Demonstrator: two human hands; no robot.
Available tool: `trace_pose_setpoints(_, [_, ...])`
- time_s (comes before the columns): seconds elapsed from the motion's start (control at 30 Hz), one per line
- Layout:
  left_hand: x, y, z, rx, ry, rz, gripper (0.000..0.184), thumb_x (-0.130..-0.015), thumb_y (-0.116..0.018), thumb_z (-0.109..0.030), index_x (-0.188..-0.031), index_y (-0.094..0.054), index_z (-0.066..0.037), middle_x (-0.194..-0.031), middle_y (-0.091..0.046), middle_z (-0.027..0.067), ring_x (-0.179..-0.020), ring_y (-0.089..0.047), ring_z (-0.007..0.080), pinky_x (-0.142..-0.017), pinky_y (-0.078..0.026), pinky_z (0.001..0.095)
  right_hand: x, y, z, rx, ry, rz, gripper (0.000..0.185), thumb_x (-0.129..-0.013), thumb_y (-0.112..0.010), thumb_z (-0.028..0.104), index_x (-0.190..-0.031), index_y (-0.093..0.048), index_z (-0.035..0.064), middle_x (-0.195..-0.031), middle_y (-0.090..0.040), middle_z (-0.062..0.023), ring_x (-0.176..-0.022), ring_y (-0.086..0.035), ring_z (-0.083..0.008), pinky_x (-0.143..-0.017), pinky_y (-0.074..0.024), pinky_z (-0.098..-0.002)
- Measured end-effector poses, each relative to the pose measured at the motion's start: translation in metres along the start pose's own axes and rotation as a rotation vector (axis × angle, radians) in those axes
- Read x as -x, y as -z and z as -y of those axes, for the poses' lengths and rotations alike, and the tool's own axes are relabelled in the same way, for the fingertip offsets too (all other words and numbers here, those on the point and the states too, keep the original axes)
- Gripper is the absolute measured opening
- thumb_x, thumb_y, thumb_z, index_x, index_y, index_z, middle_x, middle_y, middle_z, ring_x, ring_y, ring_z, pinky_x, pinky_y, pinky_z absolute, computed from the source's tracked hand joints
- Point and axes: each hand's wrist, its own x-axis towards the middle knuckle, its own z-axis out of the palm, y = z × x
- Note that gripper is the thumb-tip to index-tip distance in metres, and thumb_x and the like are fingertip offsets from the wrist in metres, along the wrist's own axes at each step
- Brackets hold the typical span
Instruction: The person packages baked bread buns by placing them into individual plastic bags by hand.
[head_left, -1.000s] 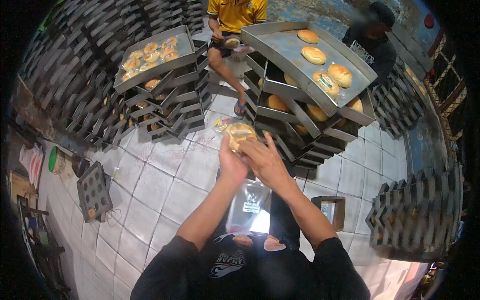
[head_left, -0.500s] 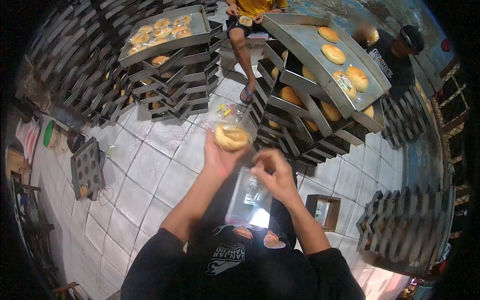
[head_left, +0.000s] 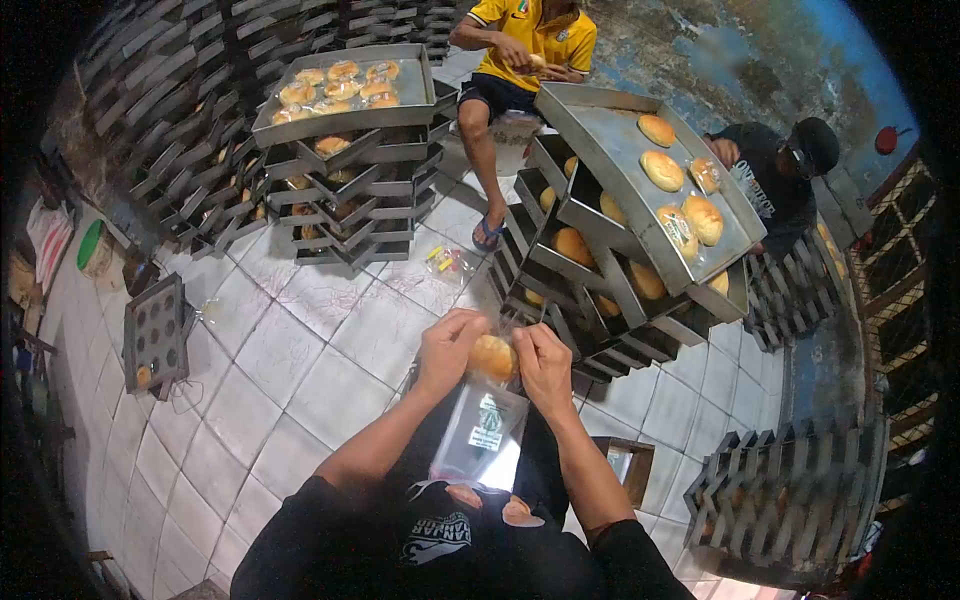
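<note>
A golden bread bun (head_left: 492, 358) in a clear plastic bag hangs between my two hands, above my lap. My left hand (head_left: 453, 350) pinches the bag's edge on the left side of the bun. On the other side my right hand (head_left: 543, 366) has its fingers closed on the bag too. Just below them, a stack of clear printed bags (head_left: 482, 430) lies on my lap. The large metal tray (head_left: 610, 150) at the upper right bears several buns, some of them bagged.
Another tray (head_left: 350, 122) with several bagged buns tops a tray stack at the upper left. A person in yellow (head_left: 560, 45) sits ahead, and a person in black (head_left: 770, 165) is behind the right stack. A moulded pan (head_left: 157, 335) lies on the tiled floor.
My right hand has come back to the bun, and both hands now grip its bag, closer to my lap. One more bun shows on the right tray.
</note>
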Motion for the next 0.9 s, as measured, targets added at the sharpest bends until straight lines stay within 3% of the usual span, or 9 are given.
trace_pose_setpoints(0.1, [-0.011, -0.001, -0.055, -0.026, 0.311, -0.07, 0.02, -0.101, -0.061, -0.012, -0.095, -0.071, 0.004, -0.093, -0.071, 0.0097, -0.088, -0.065, 0.0139, -0.079, -0.051, 0.0297, -0.012, 0.011, 0.023, 0.085, 0.161, -0.062, 0.028, -0.1, -0.066, 0.018, -0.082, -0.063, -0.0043, -0.069, -0.053, -0.0081, -0.063, -0.054, -0.0182, -0.06, -0.0431, -0.0342])
trace_pose_setpoints(0.2, [-0.024, 0.007, -0.023, 0.122, 0.401, -0.24, 0.022, -0.1, -0.062, -0.012, -0.087, -0.067, 0.005, -0.097, -0.07, 0.0097, -0.089, -0.064, 0.0152, -0.079, -0.05, 0.0303, -0.035, 0.015, -0.008, -0.273, -0.378, 0.068, 0.037, -0.104, -0.062, 0.028, -0.075, -0.059, 0.0043, -0.064, -0.048, 0.0017, -0.055, -0.043, -0.0094, -0.052, -0.0341, -0.0278])
trace_pose_setpoints(0.3, [0.006, 0.023, -0.033, -0.186, 0.067, -0.187, 0.021, -0.099, -0.063, -0.013, -0.084, -0.067, 0.002, -0.105, -0.067, 0.0105, -0.093, -0.062, 0.0163, -0.084, -0.049, 0.0306, -0.005, 0.02, -0.024, -0.641, -0.683, 0.223, 0.033, -0.104, -0.063, 0.031, -0.077, -0.059, 0.0109, -0.064, -0.048, 0.0061, -0.053, -0.038, -0.004, -0.047, -0.0289, -0.0235])
trace_pose_setpoints(0.43, [0.063, 0.05, 0.028, 0.019, 0.551, -0.043, 0.014, -0.095, -0.065, -0.008, -0.087, -0.069, 0.004, -0.11, -0.067, 0.0101, -0.1, -0.061, 0.0169, -0.089, -0.047, 0.0296, 0.078, -0.007, -0.065, -0.589, -0.883, 0.34, 0.034, -0.102, -0.066, 0.029, -0.075, -0.058, 0.0099, -0.065, -0.053, 0.0041, -0.052, -0.045, -0.0054, -0.048, -0.0327, -0.0228])
trace_pose_setpoints(0.53, [0.053, 0.043, 0.007, 0.132, 0.588, -0.061, 0.018, -0.097, -0.063, -0.009, -0.098, -0.073, 0.006, -0.116, -0.067, 0.0094, -0.099, -0.061, 0.013, -0.085, -0.048, 0.0273, 0.098, -0.017, -0.041, -0.613, -0.815, 0.187, 0.027, -0.102, -0.065, 0.03, -0.105, -0.061, 0.0036, -0.089, -0.064, -0.0046, -0.074, -0.061, -0.01, -0.056, -0.0513, -0.0269])
trace_pose_setpoints(0.6, [0.026, 0.03, -0.008, 0.129, 0.518, 0.026, 0.018, -0.097, -0.063, -0.009, -0.102, -0.073, 0.006, -0.117, -0.068, 0.0089, -0.097, -0.062, 0.0119, -0.083, -0.048, 0.0263, 0.091, -0.009, -0.032, -0.813, -0.801, 0.132, 0.048, -0.103, -0.064, 0.032, -0.135, -0.05, -0.0004, -0.119, -0.065, -0.0131, -0.099, -0.068, -0.0186, -0.069, -0.0621, -0.0339])
trace_pose_setpoints(0.7, [0.012, 0.002, -0.025, 0.188, 0.333, 0.108, 0.02, -0.098, -0.063, -0.008, -0.112, -0.069, 0.005, -0.115, -0.069, 0.0068, -0.092, -0.062, 0.0109, -0.082, -0.048, 0.0254, 0.066, 0.016, -0.017, -0.467, -0.417, 0.068, 0.056, -0.094, -0.075, 0.016, -0.139, -0.048, -0.0027, -0.13, -0.065, -0.0159, -0.11, -0.069, -0.0251, -0.084, -0.061, -0.0363])
trace_pose_setpoints(0.8, [-0.01, -0.04, -0.055, 0.464, 0.245, -0.053, 0.037, -0.1, -0.061, -0.007, -0.136, -0.055, 0.001, -0.113, -0.068, 0.0051, -0.093, -0.062, 0.0106, -0.086, -0.049, 0.0261, -0.01, 0.087, 0.029, 0.096, 0.362, -0.2, 0.053, -0.089, -0.08, 0.011, -0.134, -0.056, -0.0002, -0.129, -0.066, -0.019, -0.123, -0.064, -0.0294, -0.1, -0.0541, -0.039])
trace_pose_setpoints(0.9, [-0.007, -0.037, -0.05, 0.257, 0.341, 0.113, 0.042, -0.1, -0.061, -0.007, -0.14, -0.052, -0.001, -0.118, -0.066, 0.0076, -0.101, -0.062, 0.0114, -0.087, -0.05, 0.027, -0.08, 0.151, 0.061, 0.291, 0.426, -0.361, 0.05, -0.093, -0.073, 0.014, -0.137, -0.054, 0.0017, -0.131, -0.066, -0.0187, -0.122, -0.064, -0.0356, -0.105, -0.0484, -0.0406])
